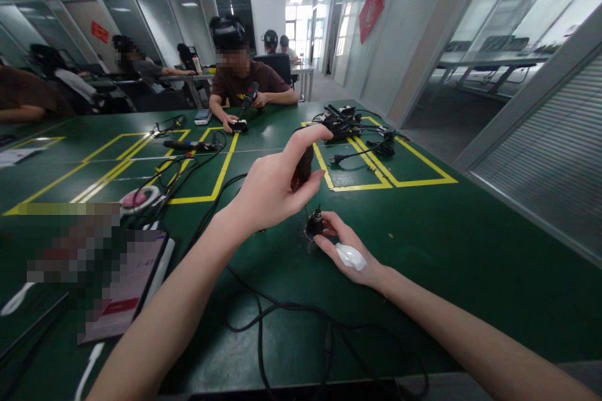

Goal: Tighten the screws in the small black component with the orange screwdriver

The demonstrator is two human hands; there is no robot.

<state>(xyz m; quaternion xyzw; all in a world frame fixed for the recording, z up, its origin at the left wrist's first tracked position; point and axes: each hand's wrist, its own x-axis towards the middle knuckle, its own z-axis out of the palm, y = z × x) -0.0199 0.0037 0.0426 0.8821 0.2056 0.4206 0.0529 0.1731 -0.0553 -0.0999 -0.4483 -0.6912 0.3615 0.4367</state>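
Note:
My left hand (pixel 277 185) is raised over the table, its fingers wrapped round a screwdriver (pixel 305 166) with a dark and red handle. A thin shaft shows below the handle, pointing down. Just under it, my right hand (pixel 348 244) grips a small black tapered part (pixel 314 224) between thumb and fingers. This part stands upright at the table surface, with a narrow metal tip on top. Whether the shaft touches it I cannot tell. A white patch (pixel 350 256) is stuck near the base of my right thumb.
Black cables (pixel 282 307) loop over the green table (pixel 470 250) in front of me. A tablet (pixel 125 288) lies at left. Plugs and cords (pixel 343 122) are piled inside yellow tape at the back. Across the table, a person (pixel 256 78) holds a power screwdriver (pixel 250 95).

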